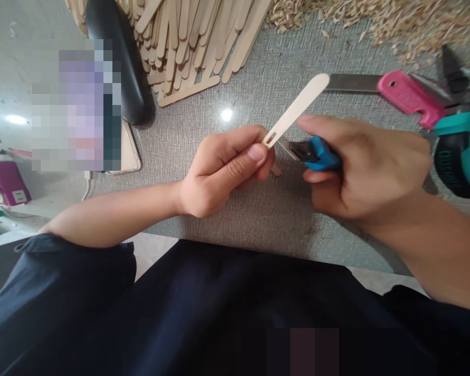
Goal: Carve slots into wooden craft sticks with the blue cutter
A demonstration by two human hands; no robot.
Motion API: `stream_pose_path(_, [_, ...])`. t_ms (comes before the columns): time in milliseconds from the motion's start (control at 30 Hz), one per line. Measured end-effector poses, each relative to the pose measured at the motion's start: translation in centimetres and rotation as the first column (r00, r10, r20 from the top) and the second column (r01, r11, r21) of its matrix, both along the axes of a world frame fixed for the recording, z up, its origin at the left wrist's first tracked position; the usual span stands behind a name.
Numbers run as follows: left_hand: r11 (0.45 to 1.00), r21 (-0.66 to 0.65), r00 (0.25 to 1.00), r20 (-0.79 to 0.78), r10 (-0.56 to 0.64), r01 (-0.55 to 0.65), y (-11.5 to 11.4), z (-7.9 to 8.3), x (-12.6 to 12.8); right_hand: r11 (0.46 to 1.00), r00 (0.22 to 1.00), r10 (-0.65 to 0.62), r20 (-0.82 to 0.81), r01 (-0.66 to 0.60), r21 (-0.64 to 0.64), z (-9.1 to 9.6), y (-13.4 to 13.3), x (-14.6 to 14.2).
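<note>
My left hand (pixel 229 167) is closed on a pale wooden craft stick (pixel 300 107), thumb and fingers pinching it near its lower part. The stick slants up to the right, with a rounded top end and a small slot cut just above my thumb. My right hand (pixel 370 162) is wrapped round a blue and black utility knife (pixel 317 152). Its blade points left, close beside the stick near the slot; whether it touches the wood I cannot tell. A short end of wood shows below my left fingers.
Many craft sticks (pixel 196 39) lie piled at the back, with wood shavings (pixel 376 23) to their right. Also there: a black case (pixel 119 62), a pink-handled blade (pixel 409 96), teal-and-black pliers (pixel 456 151), a purple power adapter (pixel 8 181) and a blurred-out patch at left.
</note>
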State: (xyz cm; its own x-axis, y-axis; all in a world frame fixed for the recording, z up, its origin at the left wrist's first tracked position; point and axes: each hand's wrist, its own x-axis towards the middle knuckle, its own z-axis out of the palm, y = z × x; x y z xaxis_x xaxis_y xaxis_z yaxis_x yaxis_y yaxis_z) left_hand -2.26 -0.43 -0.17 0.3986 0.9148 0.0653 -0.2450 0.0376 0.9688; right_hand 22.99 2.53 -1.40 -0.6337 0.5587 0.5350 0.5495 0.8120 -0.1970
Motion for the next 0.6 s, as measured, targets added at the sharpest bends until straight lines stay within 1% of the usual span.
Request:
stream_pose_path(67, [0.999, -0.004, 0.999, 0.015, -0.046, 0.046, 0.2, 0.1, -0.1, 1.0, 1.0, 0.02, 0.01, -0.02, -0.003, 0.3, -0.1, -0.1])
stream_pose_path(167, [0.991, 0.069, 0.986, 0.114, -0.125, 0.118, 0.2, 0.2, -0.2, 1.0, 1.0, 0.025, 0.013, -0.025, -0.007, 0.8, -0.3, -0.2])
stream_pose_path(300, [0.996, 0.001, 0.994, 0.053, -0.095, 0.095, 0.0, 0.6, 0.0, 1.0, 0.999, 0.006, 0.036, -0.006, -0.014, 1.1, -0.5, -0.3])
stream_pose_path(433, [0.994, -0.005, 0.992, 0.05, -0.112, 0.112, -0.1, 1.1, 0.0, 1.0, 0.999, 0.011, 0.044, -0.012, 0.006, 1.1, -0.7, -0.3])
stream_pose_path(600, [0.993, -0.031, 0.992, 0.039, -0.117, 0.118, 0.0, 1.1, 0.1, 1.0, 0.999, 0.013, 0.037, -0.013, -0.016, 0.9, -0.7, -0.3])
